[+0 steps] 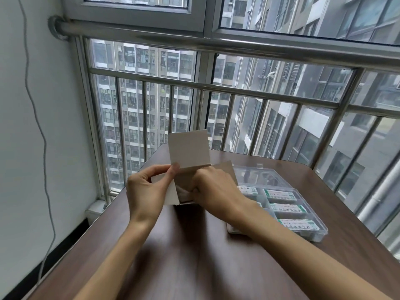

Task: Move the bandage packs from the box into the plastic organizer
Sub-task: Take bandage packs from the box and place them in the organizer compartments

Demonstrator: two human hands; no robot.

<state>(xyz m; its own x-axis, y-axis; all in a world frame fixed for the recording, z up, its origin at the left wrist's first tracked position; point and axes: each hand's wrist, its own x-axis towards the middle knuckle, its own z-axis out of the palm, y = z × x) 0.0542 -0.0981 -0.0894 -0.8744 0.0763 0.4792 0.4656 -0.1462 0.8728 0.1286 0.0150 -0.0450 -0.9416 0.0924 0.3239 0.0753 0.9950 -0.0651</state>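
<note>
A: Left hand (pixel 145 192) pinches the box (pixel 186 182) flap near the table's (pixel 194 245) far left edge?

B: Yes; right hand (pixel 213 192) fingers curl into its mouth. Keep flaps wide, lift one pack, carry it right to the organizer (pixel 311 231), where bandage packs (pixel 289 207) lie.

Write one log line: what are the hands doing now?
left hand holds box flap | right hand fingers inside box | organizer open, holding packs
</note>
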